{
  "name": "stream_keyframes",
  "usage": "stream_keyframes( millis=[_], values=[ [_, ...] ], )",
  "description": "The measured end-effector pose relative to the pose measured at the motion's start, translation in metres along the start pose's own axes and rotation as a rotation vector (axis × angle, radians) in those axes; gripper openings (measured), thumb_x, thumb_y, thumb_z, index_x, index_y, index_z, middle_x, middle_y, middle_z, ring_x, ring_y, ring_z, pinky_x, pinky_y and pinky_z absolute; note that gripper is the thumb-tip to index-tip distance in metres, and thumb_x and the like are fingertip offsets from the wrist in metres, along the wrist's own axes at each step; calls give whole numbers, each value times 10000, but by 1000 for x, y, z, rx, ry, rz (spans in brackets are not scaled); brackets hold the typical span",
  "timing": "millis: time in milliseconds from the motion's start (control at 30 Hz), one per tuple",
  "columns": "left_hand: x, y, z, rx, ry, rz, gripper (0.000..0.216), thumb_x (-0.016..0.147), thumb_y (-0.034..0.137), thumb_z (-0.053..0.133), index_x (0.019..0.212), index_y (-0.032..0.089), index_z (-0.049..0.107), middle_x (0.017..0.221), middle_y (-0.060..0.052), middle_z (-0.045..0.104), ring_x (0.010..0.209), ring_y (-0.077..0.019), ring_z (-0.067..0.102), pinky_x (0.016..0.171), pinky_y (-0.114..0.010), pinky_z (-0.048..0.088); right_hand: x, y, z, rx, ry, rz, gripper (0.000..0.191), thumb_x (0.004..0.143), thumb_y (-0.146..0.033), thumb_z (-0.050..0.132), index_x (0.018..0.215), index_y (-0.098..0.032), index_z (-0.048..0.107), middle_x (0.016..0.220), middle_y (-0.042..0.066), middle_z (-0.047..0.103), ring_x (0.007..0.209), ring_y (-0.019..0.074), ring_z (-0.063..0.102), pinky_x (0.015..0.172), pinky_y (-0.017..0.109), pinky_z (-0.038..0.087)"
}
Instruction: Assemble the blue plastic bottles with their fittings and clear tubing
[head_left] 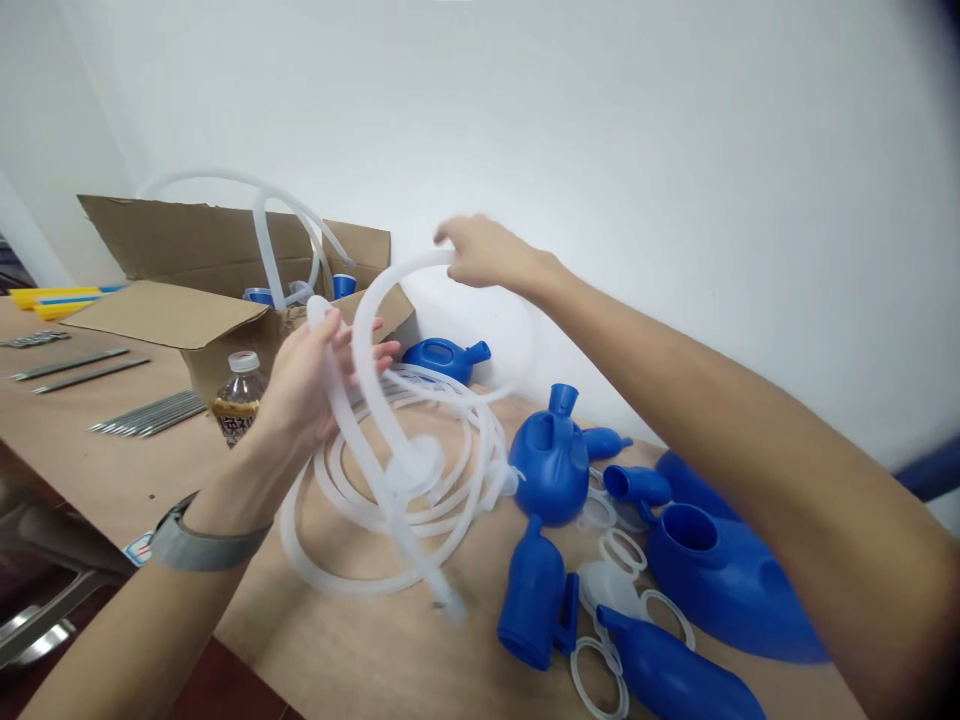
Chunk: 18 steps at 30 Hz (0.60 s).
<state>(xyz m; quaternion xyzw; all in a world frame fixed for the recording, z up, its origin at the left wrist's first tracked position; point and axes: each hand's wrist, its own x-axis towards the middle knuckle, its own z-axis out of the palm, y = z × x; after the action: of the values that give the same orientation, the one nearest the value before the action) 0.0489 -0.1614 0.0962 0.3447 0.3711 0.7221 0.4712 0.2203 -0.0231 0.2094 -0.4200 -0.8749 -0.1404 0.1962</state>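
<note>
My left hand (304, 375) has its fingers partly spread, with a translucent white plastic tube (360, 435) lying in the crook of the thumb. That tube slants down to a free end over the table. Higher up and to the right, my right hand (487, 252) is closed around a curved white tube (367, 335), which drops to a white round cap (416, 465). Motion blurs both tubes somewhat. Under them lies a loose coil of white tubing (330, 575). Just right of the coil stands a blue plastic jug (551, 470) with an upright spout.
Several blue bottles (532, 600) and white rings (600, 680) lie at the right. A cardboard box (217, 355) holding tubing stands at the back left, behind a drink bottle (240, 395). Metal rods (154, 412) lie at the left. A white wall (600, 180) rises behind the table.
</note>
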Motion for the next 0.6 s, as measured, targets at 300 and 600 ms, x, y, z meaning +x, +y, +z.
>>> stream_keyframes(
  millis=[300, 600],
  values=[
    [-15, -52, -85, 151, 180, -220, 188, 988, 104, 576, 1166, 164, 583, 684, 10, 655, 450, -136, 611, 383, -193, 473, -139, 54, 26, 372, 161, 132, 203, 946, -295, 636, 861, -162, 763, 833, 53, 773, 812, 222, 697, 773, 333, 498],
    [-42, -119, -122, 157, 415, -179, 106, 1013, 183, 569, 1110, 209, 535, 926, -7, 612, 570, -82, 641, 430, -132, 421, -298, -7, 76, 274, 9, -475, 600, 986, -603, 686, 1331, -112, 713, 812, 68, 710, 742, 221, 637, 696, 354, 483]
  ],
)
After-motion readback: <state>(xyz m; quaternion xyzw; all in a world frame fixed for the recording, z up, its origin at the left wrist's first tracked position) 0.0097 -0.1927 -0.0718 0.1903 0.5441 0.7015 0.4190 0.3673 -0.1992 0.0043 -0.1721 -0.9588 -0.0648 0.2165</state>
